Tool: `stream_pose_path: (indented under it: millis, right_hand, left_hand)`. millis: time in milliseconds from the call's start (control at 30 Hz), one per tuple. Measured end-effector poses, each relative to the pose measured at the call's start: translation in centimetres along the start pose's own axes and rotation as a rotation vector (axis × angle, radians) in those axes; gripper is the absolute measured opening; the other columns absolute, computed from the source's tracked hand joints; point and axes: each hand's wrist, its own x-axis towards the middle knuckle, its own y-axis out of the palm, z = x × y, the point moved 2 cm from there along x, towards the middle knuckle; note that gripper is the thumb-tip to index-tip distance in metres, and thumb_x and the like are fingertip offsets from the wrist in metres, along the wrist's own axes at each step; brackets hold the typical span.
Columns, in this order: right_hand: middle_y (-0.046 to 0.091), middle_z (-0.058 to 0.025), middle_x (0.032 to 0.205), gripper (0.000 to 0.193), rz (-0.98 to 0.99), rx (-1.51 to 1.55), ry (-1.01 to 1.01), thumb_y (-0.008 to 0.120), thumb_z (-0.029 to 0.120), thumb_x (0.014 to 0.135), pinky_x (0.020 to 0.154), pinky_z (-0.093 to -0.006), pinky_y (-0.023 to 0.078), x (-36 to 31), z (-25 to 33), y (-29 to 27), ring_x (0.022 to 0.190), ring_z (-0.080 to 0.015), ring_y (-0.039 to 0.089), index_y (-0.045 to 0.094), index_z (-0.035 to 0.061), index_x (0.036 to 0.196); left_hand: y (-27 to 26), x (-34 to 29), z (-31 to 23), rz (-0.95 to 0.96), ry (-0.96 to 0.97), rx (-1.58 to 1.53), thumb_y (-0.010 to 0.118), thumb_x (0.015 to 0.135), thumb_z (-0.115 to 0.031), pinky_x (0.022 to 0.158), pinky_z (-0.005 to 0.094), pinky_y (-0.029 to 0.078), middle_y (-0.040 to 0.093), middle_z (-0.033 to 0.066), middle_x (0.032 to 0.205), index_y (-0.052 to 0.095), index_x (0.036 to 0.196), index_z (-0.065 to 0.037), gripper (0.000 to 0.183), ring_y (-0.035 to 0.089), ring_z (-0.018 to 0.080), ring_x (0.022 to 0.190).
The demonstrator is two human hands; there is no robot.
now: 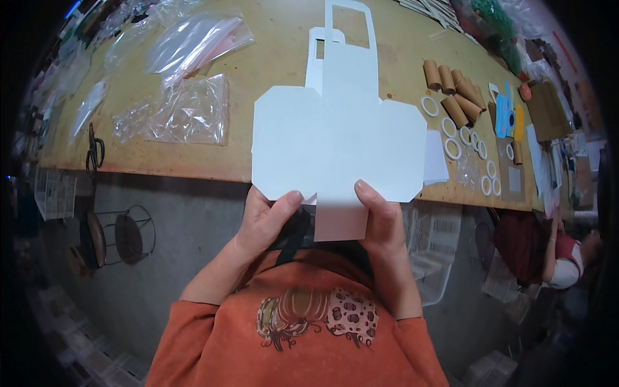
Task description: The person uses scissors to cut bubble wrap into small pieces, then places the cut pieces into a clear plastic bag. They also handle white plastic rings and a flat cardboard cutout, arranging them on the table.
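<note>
A flat, unfolded white cardboard box blank (351, 138) spans the space between my hands. It has wide side panels with cut corners and a long strip with a rectangular cut-out at the far end. Under it a second white piece with a smaller cut-out shows partly. My left hand (267, 216) grips the near left edge, thumb on top. My right hand (382, 216) pinches the near right edge beside a narrow flap that hangs toward me. The fingers beneath the cardboard are hidden.
Clear plastic bags (190, 109) and black scissors (95, 148) lie on the table (232, 169) at left. Brown cardboard tubes (454, 90), white rings (452, 149) and a white sheet (436, 160) lie at right. Stools (129, 238) stand left; another person (561, 258) is at far right.
</note>
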Motion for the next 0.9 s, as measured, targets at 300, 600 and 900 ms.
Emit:
stream_pose_path:
  millis: [300, 600, 900]
  right_hand:
    - [0.063, -0.0152, 0.108, 0.037, 0.005, 0.182, 0.038, 0.046, 0.019, 0.096, 0.084, -0.0321, 0.05, 1.3, -0.5, 0.2, 0.095, -0.0218, 0.063, 0.051, -0.0061, 0.122]
    - [0.063, -0.0166, 0.108, 0.037, -0.01, 0.149, -0.029, 0.044, 0.02, 0.096, 0.084, -0.0334, 0.05, 1.0, 0.2, 1.2, 0.096, -0.024, 0.063, 0.052, -0.006, 0.12]
    - [0.058, -0.0153, 0.115, 0.037, -0.123, 0.141, 0.047, 0.042, 0.019, 0.097, 0.088, -0.035, 0.049, 1.0, 0.0, 1.2, 0.101, -0.0229, 0.061, 0.049, -0.005, 0.123]
  left_hand:
    - [0.3, -0.3, 1.5, -0.084, 0.078, 0.148, 0.055, 0.086, 0.009, 0.088, 0.0311, 0.048, 0.059, 0.0095, 0.11, 0.048, 0.121, 0.003, 0.037, 0.059, 0.0166, 0.101]
    - [0.6, -0.4, -0.2, -0.051, 0.149, 0.328, 0.063, 0.078, 0.011, 0.073, 0.0246, 0.047, 0.061, 0.008, 0.102, 0.055, 0.112, 0.0, 0.037, 0.058, 0.0107, 0.085]
    - [1.9, 1.2, -3.8, -0.03, 0.844, 1.36, 0.069, 0.073, -0.018, 0.076, 0.0329, 0.039, 0.063, -0.0051, 0.103, 0.071, 0.097, -0.017, 0.025, 0.052, 0.0177, 0.086]
